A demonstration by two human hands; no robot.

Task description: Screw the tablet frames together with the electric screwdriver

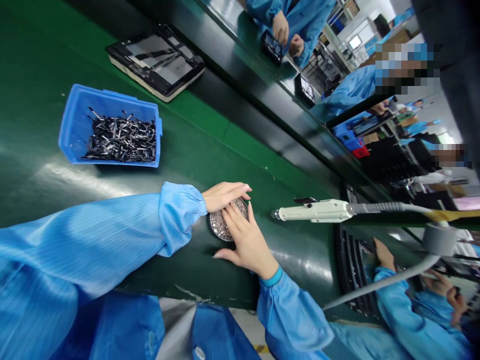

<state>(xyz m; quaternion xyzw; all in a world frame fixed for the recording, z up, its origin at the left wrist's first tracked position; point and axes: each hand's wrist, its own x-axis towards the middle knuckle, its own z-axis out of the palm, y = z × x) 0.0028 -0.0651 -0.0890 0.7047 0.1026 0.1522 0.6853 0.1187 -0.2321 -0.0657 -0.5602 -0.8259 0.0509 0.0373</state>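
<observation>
A round dish of tiny metal pieces that look like screws (220,226) rests on the green work surface in front of me. My left hand (224,194) lies across the dish's far side, fingers stretched out and close together. From the right, my right hand (250,245) reaches over the dish; its fingertips touch or hover just above the pieces, and its thumb is spread away. Nothing is visibly held in either hand. Part of the dish is hidden beneath the fingers. To the right of the hands hangs a white electric screwdriver (315,212), its tip pointing left.
At the left stands a blue bin (71,131) with many small black parts. Behind it lies an opened flat device (159,62). A dark rail (258,110) borders the far side. Co-workers in blue sleeves (403,305) are at the right and across the rail.
</observation>
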